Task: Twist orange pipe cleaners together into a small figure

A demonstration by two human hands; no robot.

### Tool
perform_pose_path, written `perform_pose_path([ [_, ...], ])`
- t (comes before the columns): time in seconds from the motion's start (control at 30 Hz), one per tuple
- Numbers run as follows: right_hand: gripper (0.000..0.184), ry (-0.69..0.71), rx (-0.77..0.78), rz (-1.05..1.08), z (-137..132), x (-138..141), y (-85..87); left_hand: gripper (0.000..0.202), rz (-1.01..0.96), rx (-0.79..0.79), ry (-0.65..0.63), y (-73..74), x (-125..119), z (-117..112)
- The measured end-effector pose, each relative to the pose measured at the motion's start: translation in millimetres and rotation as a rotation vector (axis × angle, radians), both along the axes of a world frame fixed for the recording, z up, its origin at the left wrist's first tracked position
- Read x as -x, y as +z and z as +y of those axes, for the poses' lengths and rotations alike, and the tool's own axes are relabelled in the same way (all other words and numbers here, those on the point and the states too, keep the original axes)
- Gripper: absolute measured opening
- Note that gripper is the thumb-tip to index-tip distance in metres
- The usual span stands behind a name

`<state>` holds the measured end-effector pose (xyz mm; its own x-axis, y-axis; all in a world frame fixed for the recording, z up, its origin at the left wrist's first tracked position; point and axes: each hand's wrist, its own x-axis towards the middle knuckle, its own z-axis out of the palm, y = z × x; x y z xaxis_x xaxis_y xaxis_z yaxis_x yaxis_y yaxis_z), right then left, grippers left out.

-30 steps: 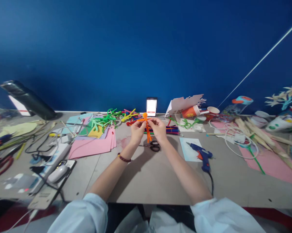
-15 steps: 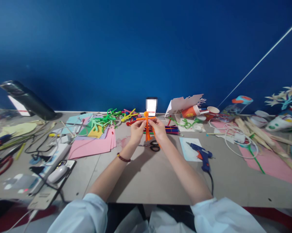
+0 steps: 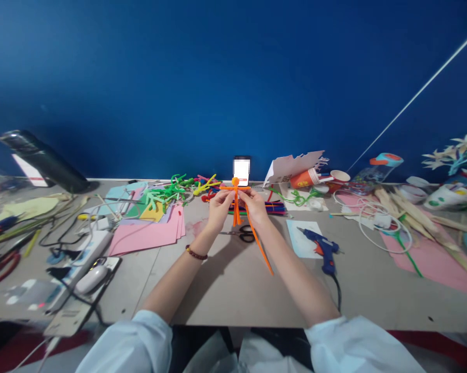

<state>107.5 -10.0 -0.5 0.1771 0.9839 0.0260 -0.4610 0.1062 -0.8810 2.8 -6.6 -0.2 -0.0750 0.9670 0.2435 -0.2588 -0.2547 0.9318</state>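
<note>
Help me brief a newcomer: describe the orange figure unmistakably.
Centre-back on the grey table stands a phone. Below it in view, the left hand and right hand hold the orange figure. Unlike the straight stems behind, it has a round head and outspread arms.

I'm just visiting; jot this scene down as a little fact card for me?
Left hand: pinching the orange figure
Right hand: at the figure's other side
Loose strand: orange, hanging beside the right hand
On the table: scissors, glue gun, pink paper
Back: phone before a blue wall
</note>
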Motion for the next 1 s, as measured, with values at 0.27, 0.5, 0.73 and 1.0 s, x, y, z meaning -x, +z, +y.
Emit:
perform_pose_path([
  [0.27,0.017,-0.067,-0.045,-0.137,-1.4,4.3,-1.9,0.029,-0.089,0.135,0.001,0.7,-0.9,0.7],
  [0.5,0.018,-0.058,-0.11,-0.265,-4.1,2.0,2.6,0.026,-0.148,0.153,-0.095,-2.9,5.1,6.3],
  [0.73,0.02,-0.041,-0.129,-0.273,2.4,0.3,-4.2,0.026,-0.181,0.08,-0.193,-1.9,5.8,6.9],
  [1.0,0.029,0.106,-0.04,-0.085,-2.6,3.4,2.9,0.029,-0.249,0.181,-0.29,1.5,4.6,4.2],
])
